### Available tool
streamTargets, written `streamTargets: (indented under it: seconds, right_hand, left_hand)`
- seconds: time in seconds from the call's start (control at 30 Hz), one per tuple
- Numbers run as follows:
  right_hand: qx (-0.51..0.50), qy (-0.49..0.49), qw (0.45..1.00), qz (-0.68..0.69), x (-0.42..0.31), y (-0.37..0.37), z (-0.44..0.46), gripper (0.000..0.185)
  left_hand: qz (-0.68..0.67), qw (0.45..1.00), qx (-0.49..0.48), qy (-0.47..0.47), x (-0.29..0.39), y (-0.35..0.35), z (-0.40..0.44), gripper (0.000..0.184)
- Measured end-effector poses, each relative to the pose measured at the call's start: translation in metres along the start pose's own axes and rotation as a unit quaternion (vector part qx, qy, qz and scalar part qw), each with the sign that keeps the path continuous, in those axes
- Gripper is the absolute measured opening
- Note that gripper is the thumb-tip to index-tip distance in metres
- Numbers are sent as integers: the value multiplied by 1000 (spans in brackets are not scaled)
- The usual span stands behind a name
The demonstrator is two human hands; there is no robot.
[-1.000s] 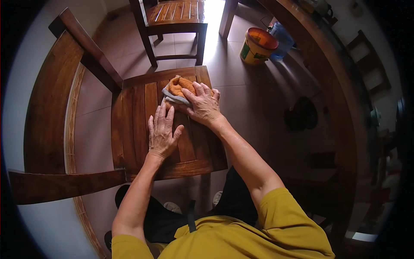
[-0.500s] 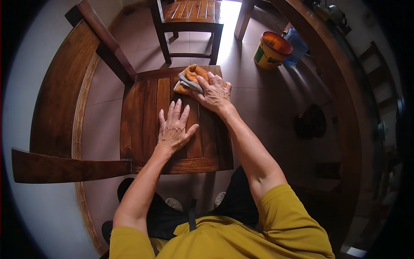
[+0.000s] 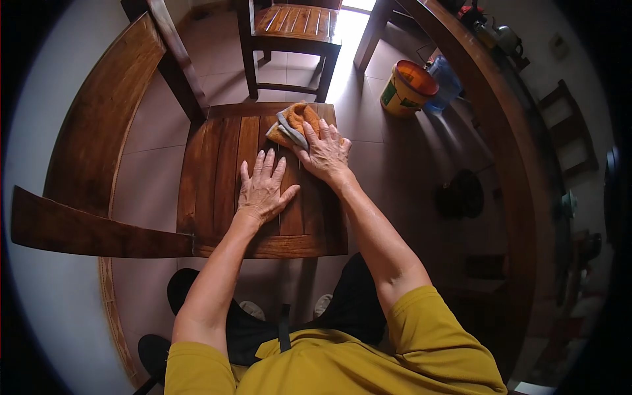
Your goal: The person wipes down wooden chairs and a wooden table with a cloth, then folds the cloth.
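A wooden chair seat [image 3: 220,168] made of dark slats lies in front of me, its curved backrest to the left. My left hand [image 3: 263,194] rests flat on the middle of it, fingers spread and holding nothing. Near the far right corner, a folded orange and grey cloth [image 3: 297,123] lies on the wood. My right hand [image 3: 326,155] presses on the cloth's near right side, with its fingers over the cloth. The thumb side touches the cloth's lower edge, and part of the cloth is hidden under the palm.
A second wooden chair [image 3: 296,23] stands beyond the seat. To the right are a yellow bucket [image 3: 398,99] with a red inside and a clear blue water jug [image 3: 446,82] on the tiled floor. A long wooden table edge [image 3: 507,131] curves down the right side. A white wall borders the left.
The view has shifted slightly, so the chair and bucket appear a little further left. Both hands and the cloth keep nearly the same places on the seat.
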State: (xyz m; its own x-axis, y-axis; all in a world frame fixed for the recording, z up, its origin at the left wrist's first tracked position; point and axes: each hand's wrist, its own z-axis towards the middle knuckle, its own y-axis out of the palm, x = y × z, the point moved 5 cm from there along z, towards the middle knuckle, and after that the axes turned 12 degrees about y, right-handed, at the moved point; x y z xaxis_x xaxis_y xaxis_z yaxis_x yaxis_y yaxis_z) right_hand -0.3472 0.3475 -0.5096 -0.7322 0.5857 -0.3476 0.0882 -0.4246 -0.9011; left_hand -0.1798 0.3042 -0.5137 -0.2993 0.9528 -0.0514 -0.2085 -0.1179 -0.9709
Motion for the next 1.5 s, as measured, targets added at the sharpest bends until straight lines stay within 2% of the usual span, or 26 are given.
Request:
streamTargets:
  seconds: [0.3,0.53,0.7,0.8,0.9,1.0,1.37,1.5]
  right_hand:
    - [-41,5,999,-36,-8,-27,-19,70]
    - [-47,-22,997,-50,-19,-58,-34,68]
    - [-113,-24,991,-72,-38,-92,-41,64]
    - [-118,-40,990,-65,-41,-102,-60,65]
    - [-107,-54,991,-56,-38,-101,-73,65]
    - [-106,-61,991,-58,-38,-99,-72,68]
    - [-91,-68,992,-49,-30,-88,-67,73]
    - [-92,-69,993,-37,-26,-85,-65,75]
  left_hand:
    - [-34,999,-12,-17,-3,-25,9,75]
    - [-80,996,-12,-35,-14,-52,25,67]
    - [-121,991,-5,-58,-34,-57,35,78]
    - [-193,977,39,-83,-40,-55,35,84]
    - [-233,966,80,-81,-41,-53,34,84]
    - [-245,963,78,-81,-41,-54,34,83]
    - [-225,970,59,-71,-40,-46,37,77]
    - [-165,984,28,-57,-35,-41,38,70]
